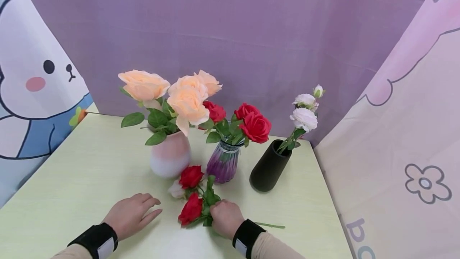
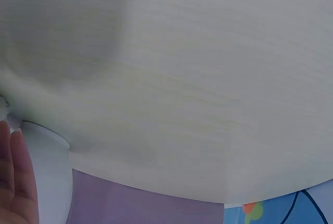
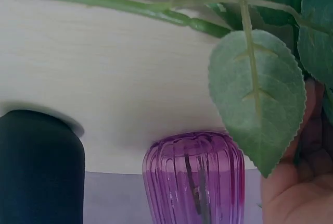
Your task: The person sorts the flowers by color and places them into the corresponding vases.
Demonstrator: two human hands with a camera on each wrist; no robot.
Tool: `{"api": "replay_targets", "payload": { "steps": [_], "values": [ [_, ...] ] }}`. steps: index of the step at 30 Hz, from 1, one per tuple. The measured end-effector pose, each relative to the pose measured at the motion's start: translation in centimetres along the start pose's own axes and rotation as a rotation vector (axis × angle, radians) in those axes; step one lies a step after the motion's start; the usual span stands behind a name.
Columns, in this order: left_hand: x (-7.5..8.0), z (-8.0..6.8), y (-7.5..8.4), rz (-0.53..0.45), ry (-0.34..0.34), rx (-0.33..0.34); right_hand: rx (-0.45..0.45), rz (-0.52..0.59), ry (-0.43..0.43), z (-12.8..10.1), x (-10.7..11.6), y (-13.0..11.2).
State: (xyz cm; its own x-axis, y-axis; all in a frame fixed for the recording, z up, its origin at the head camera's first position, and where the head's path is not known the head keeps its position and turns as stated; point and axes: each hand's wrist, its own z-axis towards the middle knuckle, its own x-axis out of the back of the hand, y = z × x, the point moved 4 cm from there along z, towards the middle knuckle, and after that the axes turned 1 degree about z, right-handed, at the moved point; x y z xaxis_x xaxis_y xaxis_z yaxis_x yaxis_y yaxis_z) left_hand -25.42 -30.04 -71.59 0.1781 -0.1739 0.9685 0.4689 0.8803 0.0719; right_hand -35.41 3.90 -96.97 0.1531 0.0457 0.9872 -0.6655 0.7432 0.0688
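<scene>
In the head view, my right hand (image 1: 227,218) grips the leafy stem of a red artificial rose (image 1: 191,210) low over the table. Its green stem end (image 1: 270,225) sticks out to the right past the wrist. The right wrist view shows a large leaf (image 3: 258,96) in front of the curled fingers. Just behind lie a second red rose (image 1: 191,176) and a pale flower (image 1: 177,190), close against the gripped leaves. My left hand (image 1: 132,213) hovers left of the flowers with fingers loosely extended and nothing held; its fingers (image 2: 21,177) show at the left wrist view's edge.
Behind the loose flowers stands a pink-and-white vase (image 1: 170,156) with large peach roses. Beside it are a purple ribbed glass vase (image 1: 223,164) holding red roses and a tilted-looking black vase (image 1: 270,167) with pale flowers. A purple curtain (image 1: 230,31) closes off the table's back.
</scene>
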Motion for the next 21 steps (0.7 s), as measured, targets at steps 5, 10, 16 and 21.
{"api": "replay_targets", "payload": {
  "steps": [5, 10, 16, 21],
  "values": [
    [7.0, 0.6, 3.9, 0.074, -0.058, 0.061, -0.131, 0.2, -0.049, -0.5, 12.0, -0.6],
    [10.7, 0.8, 5.8, 0.069, -0.044, 0.072, -0.208, 0.349, -0.073, 0.0, 12.0, 0.6],
    [10.6, 0.9, 5.8, 0.067, 0.002, 0.05, -0.229, 0.379, -0.033, 1.1, 4.1, 2.9],
    [9.8, 1.0, 5.3, 0.07, 0.021, 0.038, -0.249, 0.472, -0.059, 1.4, 1.0, 3.7]
  ]
}}
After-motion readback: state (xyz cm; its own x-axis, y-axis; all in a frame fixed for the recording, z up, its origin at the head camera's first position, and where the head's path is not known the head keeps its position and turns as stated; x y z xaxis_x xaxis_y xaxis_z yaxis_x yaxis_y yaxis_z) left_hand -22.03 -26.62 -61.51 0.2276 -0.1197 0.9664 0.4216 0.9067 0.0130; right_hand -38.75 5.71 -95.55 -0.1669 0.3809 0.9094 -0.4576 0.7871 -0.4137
